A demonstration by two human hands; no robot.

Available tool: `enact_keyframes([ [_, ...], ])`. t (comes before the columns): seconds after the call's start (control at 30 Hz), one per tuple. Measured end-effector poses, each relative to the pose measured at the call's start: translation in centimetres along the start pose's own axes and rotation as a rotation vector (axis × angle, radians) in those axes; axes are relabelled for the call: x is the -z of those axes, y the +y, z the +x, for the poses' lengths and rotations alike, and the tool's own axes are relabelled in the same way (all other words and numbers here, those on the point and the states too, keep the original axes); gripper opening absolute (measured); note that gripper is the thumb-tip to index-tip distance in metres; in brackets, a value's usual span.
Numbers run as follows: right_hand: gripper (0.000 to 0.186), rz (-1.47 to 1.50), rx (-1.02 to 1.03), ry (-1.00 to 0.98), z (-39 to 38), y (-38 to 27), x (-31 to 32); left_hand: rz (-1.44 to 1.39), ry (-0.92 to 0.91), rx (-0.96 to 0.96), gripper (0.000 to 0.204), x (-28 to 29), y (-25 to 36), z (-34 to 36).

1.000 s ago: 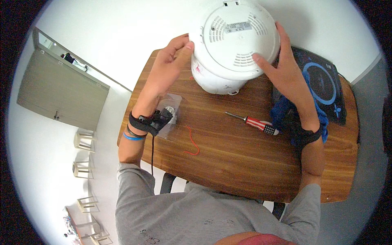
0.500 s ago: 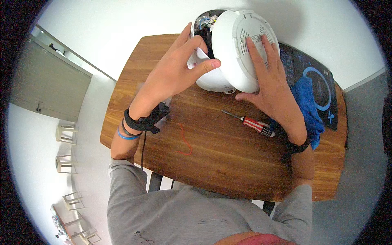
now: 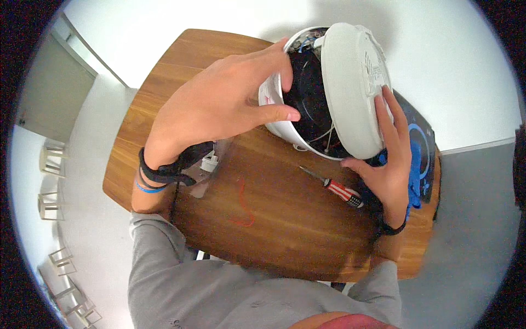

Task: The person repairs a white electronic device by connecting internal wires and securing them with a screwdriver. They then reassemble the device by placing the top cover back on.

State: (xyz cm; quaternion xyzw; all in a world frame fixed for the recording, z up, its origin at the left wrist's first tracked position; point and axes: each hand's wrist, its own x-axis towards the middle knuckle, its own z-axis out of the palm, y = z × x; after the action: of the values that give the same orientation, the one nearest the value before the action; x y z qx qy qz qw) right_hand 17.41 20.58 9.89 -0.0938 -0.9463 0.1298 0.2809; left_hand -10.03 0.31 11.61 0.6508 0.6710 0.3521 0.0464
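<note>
A white rounded appliance, which looks like a rice cooker (image 3: 283, 129), is tipped over at the far side of the table with its bottom opened. Its white base cover (image 3: 350, 93), with vent slots, stands tilted away from the body. Wires and dark inner parts show in the gap. My left hand (image 3: 219, 101) grips the body's left rim, thumb and fingers around the edge. On the right, my right hand (image 3: 390, 170) holds the cover by its lower outer side, fingers on the outer face and thumb by the lower edge. Nearer me lies a screwdriver (image 3: 342, 192) with a red, white and dark handle.
A black induction cooktop (image 3: 404, 109) with a blue ring sits at the right, a blue cloth (image 3: 415, 178) over its edge. A thin red cord (image 3: 245, 205) lies mid-table. By my left wrist is a clear plastic bag (image 3: 200, 186) with a white plug (image 3: 209, 162).
The cover has swung to the right, away from the body, and the gap is much wider. My right hand has moved down to the cover's lower side; my left hand still grips the rim.
</note>
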Motion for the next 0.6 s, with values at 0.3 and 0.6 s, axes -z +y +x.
enact_keyframes([
  [0.3,0.105,-0.295,0.097,-0.188,2.7,-2.5,2.2,-0.079,0.109,0.017,0.107,-0.8,-1.3,-0.7],
  [0.6,0.115,-0.305,0.118,-0.097,2.1,0.5,2.3,-0.069,0.109,-0.018,0.108,-1.4,-1.4,-0.8],
])
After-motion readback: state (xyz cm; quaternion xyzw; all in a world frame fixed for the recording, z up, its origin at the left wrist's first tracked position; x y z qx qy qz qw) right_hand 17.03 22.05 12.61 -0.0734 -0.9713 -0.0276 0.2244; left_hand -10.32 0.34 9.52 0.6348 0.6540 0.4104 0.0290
